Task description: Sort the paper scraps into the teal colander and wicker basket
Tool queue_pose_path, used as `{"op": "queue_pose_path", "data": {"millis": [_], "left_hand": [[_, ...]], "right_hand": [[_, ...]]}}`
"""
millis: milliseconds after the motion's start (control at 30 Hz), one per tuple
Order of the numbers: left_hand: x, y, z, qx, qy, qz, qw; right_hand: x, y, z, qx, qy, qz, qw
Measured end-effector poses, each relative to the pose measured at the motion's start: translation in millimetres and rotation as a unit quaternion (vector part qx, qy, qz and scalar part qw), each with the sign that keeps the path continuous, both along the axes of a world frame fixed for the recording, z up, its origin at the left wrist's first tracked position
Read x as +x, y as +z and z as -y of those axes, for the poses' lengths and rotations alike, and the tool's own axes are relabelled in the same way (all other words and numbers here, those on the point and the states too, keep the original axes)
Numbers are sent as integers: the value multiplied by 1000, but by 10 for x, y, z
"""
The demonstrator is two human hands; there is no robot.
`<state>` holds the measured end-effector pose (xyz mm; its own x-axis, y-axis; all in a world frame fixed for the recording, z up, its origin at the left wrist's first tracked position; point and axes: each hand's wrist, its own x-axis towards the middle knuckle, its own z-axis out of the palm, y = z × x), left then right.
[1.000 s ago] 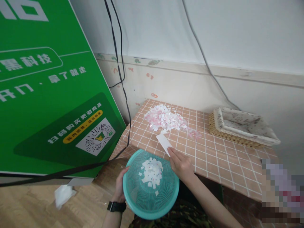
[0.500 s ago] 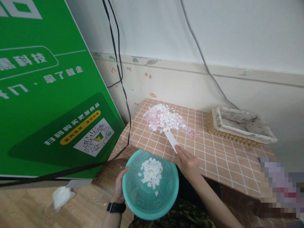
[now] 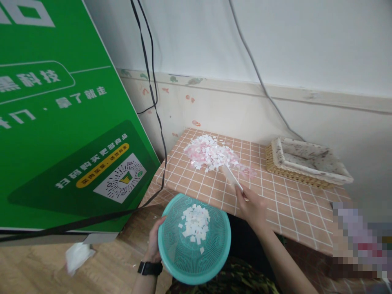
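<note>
My left hand (image 3: 155, 241) grips the left rim of a round turquoise plastic basket (image 3: 171, 261), held just below the table's front edge. A small heap of white paper scraps (image 3: 196, 222) lies in its middle. On the table, a larger pile of white and pinkish scraps (image 3: 211, 152) is spread out, with a pink see-through piece (image 3: 246, 170) at its right end. My right hand (image 3: 252, 206) is closed around a flat white strip (image 3: 231, 177), tilted, its far end at the pile's near edge. My right fingers are partly hidden behind the strip and hand.
The table (image 3: 281, 208) has a brown checked cloth. A cloth-lined wicker basket (image 3: 309, 163) stands at its right back. A green printed panel (image 3: 61, 134) is on the left, with black cables (image 3: 154, 102) hanging beside it. A white plastic bag (image 3: 79, 257) lies on the floor.
My right hand has moved to the right and slightly towards me with the white strip, whose tip shifted right along the pile's edge. The turquoise basket has stayed nearly still.
</note>
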<state>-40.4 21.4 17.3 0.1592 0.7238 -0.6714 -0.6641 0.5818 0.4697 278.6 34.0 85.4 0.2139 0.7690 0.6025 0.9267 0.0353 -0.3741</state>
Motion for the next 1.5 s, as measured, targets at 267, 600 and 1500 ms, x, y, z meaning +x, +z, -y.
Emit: {"op": "queue_pose_path", "data": {"millis": [267,600,1500], "left_hand": [[-11,-4,2,3,-7,7,1000],[-10,2,2,15,-4,0,1000],[-28,-58,2,1,-6,9,1000]], "right_hand": [[136,169,-296,-73,32,-17,997],[330,485,-441,-69,38,45,996],[-123,92,38,17,200,45,979]]}}
